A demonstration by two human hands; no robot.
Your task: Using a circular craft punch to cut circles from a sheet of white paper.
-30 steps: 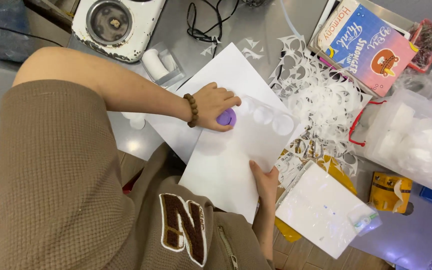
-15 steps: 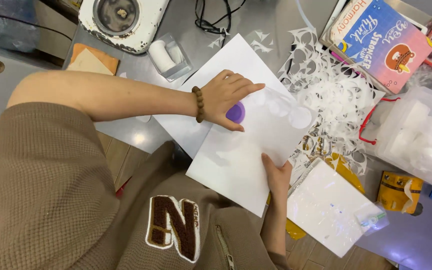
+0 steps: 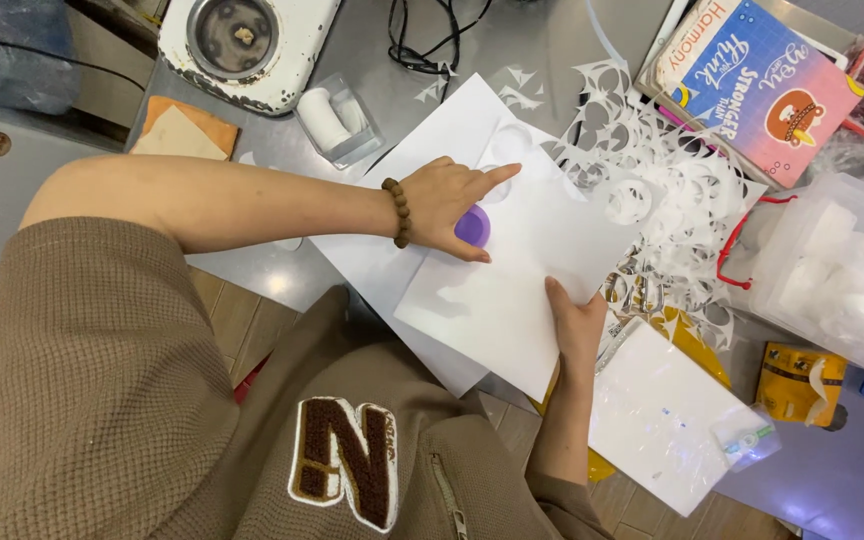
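Observation:
My left hand (image 3: 447,205), with a bead bracelet at the wrist, lies on a white paper sheet (image 3: 522,280). It covers a small round purple object (image 3: 473,227), and its index finger points right toward a round hole in the sheet. My right hand (image 3: 577,325) grips the sheet's near right edge, fingers on top. The sheet is tilted and lies over a second white sheet (image 3: 432,140). Round holes show in the sheet's far part.
Cut-out white paper scraps (image 3: 672,190) pile up to the right. Behind them lie a colourful booklet (image 3: 767,85) and a clear bag of white pieces (image 3: 842,270). A white round appliance (image 3: 247,40), a clear box (image 3: 340,120), a plastic-wrapped white pack (image 3: 667,420) and a yellow packet (image 3: 797,380) lie around.
My left hand slid along the sheet with the purple object and stretched out its index finger. The sheet turned slightly, and my right hand moved up along its edge.

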